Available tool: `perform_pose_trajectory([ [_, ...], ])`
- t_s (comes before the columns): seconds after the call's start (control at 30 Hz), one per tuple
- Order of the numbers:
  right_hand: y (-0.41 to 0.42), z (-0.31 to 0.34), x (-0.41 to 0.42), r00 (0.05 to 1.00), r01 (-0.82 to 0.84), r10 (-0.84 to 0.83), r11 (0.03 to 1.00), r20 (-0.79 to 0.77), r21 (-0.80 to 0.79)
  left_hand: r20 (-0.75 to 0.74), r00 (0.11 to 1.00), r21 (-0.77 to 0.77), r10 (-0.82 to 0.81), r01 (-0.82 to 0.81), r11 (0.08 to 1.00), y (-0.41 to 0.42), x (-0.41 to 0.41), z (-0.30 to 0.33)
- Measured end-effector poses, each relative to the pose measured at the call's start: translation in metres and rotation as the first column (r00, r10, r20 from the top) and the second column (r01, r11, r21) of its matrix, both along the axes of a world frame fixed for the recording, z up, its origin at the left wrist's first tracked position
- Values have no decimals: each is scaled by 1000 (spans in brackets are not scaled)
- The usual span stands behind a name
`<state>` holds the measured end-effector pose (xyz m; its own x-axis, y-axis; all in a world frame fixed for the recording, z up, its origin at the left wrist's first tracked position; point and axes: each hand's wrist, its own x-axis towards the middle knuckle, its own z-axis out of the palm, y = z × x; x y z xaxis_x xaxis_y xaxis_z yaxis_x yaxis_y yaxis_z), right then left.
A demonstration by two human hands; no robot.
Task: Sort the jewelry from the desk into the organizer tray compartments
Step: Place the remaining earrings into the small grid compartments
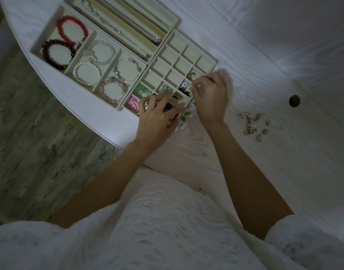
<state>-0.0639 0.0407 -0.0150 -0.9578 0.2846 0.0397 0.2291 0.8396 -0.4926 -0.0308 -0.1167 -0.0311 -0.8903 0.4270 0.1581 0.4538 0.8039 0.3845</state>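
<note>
A pale desk [264,55] with a faint wood-grain pattern and a curved front edge fills the dim scene, set above a grey, weathered plank floor [31,133]. A small round dark knob or hole [294,101] marks the desk surface at right.

Three cream, fabric-lined organizer trays sit touching one another near the desk's curved edge. The bracelet tray [38,45] holds round beaded pieces in long compartments: a red bead bracelet [70,28] and a dark maroon bracelet [57,53] share the leftmost one, a white pearl bracelet [86,72] lies in the next, and pinkish bead bracelets [113,90] fill the third. Behind it, a long-slot tray [175,20] carries thin chains. The small-square grid tray [186,49] stands just to the right; its near compartments hold a green piece [143,90] and a pink piece [133,104].

Both bare hands work over the near end of the grid tray. The left hand [157,115] has its fingers curled over a dark blue item, though blur hides exactly what it grips. The right hand [211,98] pinches a small pale piece at its fingertips above the near-right compartments. A green-and-white beaded cluster [185,115] lies between the two hands.

A loose scatter of small gold-toned earrings [252,125] lies on the desk, apart to the right of the hands. The person wears a white textured garment [167,230].
</note>
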Motion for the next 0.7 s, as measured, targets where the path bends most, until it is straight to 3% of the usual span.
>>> perform_pose_trajectory([
  [0.13, 6, 6, 4, 993, -80, 83, 996, -84, 37, 5, 1000, -1, -4, 4, 1000, 0, -1, -2],
  [0.23, 6, 8, 8, 984, -175, 179, 978, -24, 116, 3, 1000, 2, -3, 3, 1000, 0, -1, -2],
  [0.47, 4, 8, 2, 979, -202, 195, 953, 53, 227, 4, 1000, 5, -1, 1, 1000, 0, -1, -3],
  [0.6, 10, 14, -12, 939, -328, 284, 909, 197, 257, 8, 1000, 9, -1, 1, 1000, 0, -1, -2],
  [0.7, 3, 18, -26, 912, -369, 256, 856, 322, 363, 11, 1000, 25, 2, -3, 1000, 1, -1, -2],
])
